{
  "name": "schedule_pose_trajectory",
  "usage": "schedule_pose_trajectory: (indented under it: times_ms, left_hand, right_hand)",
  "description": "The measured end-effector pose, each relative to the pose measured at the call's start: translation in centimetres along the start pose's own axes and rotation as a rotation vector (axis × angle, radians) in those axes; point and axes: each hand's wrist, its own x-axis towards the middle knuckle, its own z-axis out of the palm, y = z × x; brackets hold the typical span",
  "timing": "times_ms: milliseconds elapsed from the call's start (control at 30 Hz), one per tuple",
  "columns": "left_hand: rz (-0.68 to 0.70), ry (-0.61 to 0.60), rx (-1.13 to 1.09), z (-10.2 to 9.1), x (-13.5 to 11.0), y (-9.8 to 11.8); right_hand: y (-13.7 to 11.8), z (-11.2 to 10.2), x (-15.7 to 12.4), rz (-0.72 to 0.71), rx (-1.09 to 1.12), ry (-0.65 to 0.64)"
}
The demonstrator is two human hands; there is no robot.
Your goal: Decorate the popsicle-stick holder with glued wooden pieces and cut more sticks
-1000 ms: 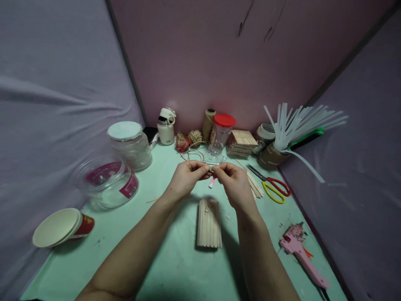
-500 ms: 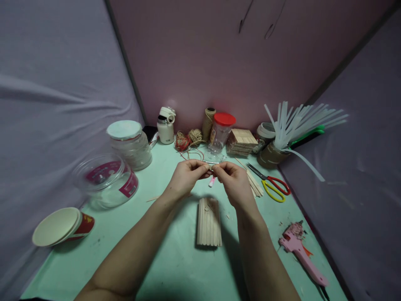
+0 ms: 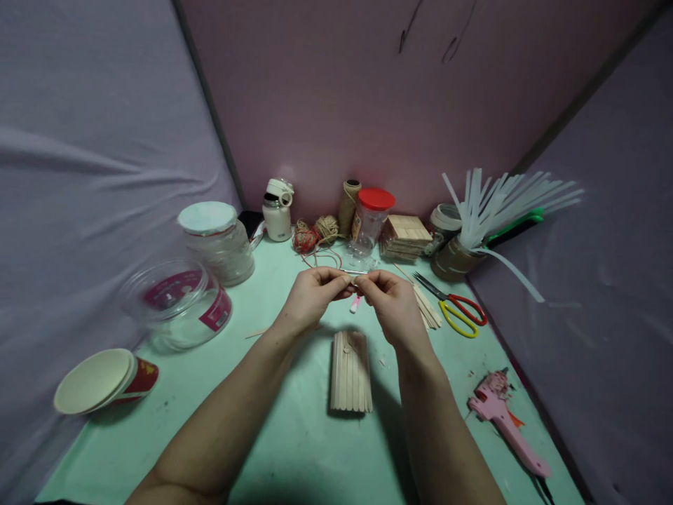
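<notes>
Mint-green, the surface point(image 3: 273, 449) is carrying a pale, ribbed wooden-stick block point(image 3: 350, 379). Beyond it, the left hand point(image 3: 313, 297) and right hand point(image 3: 393, 303) are pinching a tiny, mostly hidden pale piece point(image 3: 354, 280) between closed fingers, probably light, stiff, snappable, best suiting end grips.

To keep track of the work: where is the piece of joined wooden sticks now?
In the head view, the wooden-stick piece lies on the green table, slightly right of centre, on the near side of the left hand and right hand.
</notes>
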Motion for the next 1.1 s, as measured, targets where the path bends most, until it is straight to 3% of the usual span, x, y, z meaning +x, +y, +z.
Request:
schedule_pose_trajectory:
  times_ms: [1100]
  left_hand:
    - [-0.013,0.007,-0.004,-0.06,-0.22,0.38]
  right_hand:
    - [-0.57,-0.05,-0.06,0.056,0.039,0.0]
